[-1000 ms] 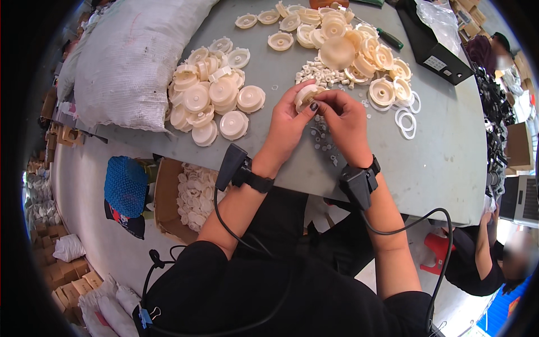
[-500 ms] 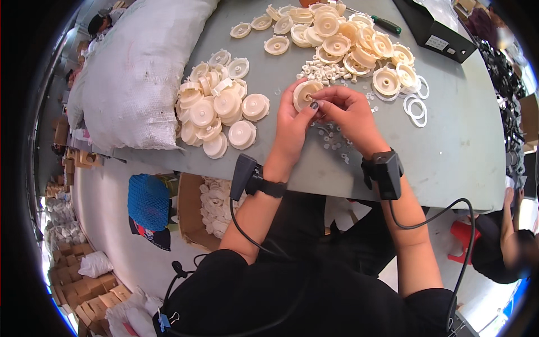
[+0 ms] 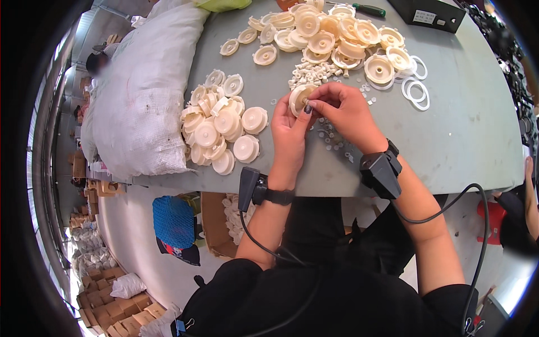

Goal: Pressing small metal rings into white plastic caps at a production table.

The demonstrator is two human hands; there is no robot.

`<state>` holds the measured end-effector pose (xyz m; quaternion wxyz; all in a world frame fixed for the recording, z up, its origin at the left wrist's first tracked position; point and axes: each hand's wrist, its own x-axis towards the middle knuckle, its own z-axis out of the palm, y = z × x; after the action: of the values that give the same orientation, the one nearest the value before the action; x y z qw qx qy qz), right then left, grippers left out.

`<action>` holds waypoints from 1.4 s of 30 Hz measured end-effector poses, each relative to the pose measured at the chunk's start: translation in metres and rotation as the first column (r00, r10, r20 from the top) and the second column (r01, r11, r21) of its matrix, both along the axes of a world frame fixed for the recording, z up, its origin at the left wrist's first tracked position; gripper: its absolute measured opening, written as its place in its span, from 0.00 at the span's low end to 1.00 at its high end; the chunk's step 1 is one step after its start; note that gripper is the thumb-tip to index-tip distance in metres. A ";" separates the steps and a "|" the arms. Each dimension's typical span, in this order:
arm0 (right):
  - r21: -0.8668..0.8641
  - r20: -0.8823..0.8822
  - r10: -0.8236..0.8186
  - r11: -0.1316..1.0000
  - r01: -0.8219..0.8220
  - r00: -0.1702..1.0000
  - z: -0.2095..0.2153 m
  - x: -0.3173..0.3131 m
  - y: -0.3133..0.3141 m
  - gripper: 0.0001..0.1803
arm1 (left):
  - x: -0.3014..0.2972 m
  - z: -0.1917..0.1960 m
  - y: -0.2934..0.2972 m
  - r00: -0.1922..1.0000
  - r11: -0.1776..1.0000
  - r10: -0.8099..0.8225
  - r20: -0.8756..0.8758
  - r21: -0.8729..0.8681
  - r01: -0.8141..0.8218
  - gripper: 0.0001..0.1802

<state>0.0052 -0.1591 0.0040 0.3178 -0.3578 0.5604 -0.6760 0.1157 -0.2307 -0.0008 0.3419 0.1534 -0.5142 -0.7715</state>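
Observation:
My left hand (image 3: pixel 288 130) grips a round cream plastic cap (image 3: pixel 299 96) with a raised rim, its hollow face turned up and tilted toward me. The thumb, with a dark nail, presses near the cap's hub. Over that hub, my right hand (image 3: pixel 349 115) is closed in a pinch; whatever lies between its fingertips is hidden. Just beyond both hands sits a heap of small cream plastic bushings (image 3: pixel 314 73). Tiny clear pieces (image 3: pixel 328 135) are scattered on the table beneath my right wrist.
Similar caps form a pile (image 3: pixel 224 123) at left and a larger pile (image 3: pixel 323 42) at the back. White rings (image 3: pixel 415 94) lie at right, a green-handled screwdriver (image 3: pixel 369 9) and black box (image 3: pixel 429 14) behind. A big white woven sack (image 3: pixel 143 95) covers the grey table's (image 3: pixel 460 146) left side.
The view has shifted, so the table's contents appear moved. The cap in my left hand is tilted more steeply, and my right fingers stay at its centre.

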 end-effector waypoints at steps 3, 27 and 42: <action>0.010 -0.023 -0.023 1.000 0.024 0.999 -0.002 -0.001 -0.001 0.06 | -0.002 -0.003 -0.001 1.000 1.000 -0.009 0.023 -0.015 0.009 0.20; -0.050 0.038 0.050 0.998 -0.048 0.998 -0.001 -0.002 -0.001 0.05 | 0.002 -0.007 -0.002 0.993 0.994 0.058 0.105 -0.098 -0.048 0.22; -0.043 -0.144 -0.176 0.984 0.172 0.974 0.007 0.012 -0.001 0.06 | 0.008 -0.014 -0.010 0.992 0.978 0.053 0.114 -0.209 -0.028 0.19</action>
<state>0.0173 -0.1602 0.0113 0.2097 -0.3609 0.6013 -0.6814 0.1241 -0.2403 -0.0151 0.3404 0.1730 -0.6079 -0.6962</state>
